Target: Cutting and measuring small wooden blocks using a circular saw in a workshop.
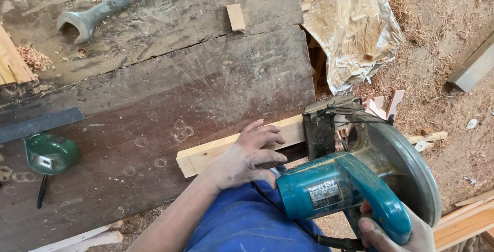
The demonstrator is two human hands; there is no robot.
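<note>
Head view: a pale wooden strip (242, 144) lies along the near edge of the dark, scarred desk (154, 92), its long axis running from lower left up to the right, where it meets the circular saw (360, 175). The left hand (247, 157) lies palm-down on the strip near its middle, fingers spread and pressing the wood to the desk edge; it clasps nothing, only bears down. The saw sits at the strip's right end, its base plate over the wood and its round blade guard hanging past the desk corner above the sawdust floor. The right hand (396, 234) is wrapped around the saw's teal handle at the lower right, partly cut off by the frame edge. So the strip runs from the left hand straight toward the saw, the left hand just beside the saw's front and the right hand behind the motor.

Farther off on the desk lie a large spanner (108, 5), a green tape measure (50, 154), a flat metal ruler (41, 124) and a small wood offcut (235, 16).
</note>
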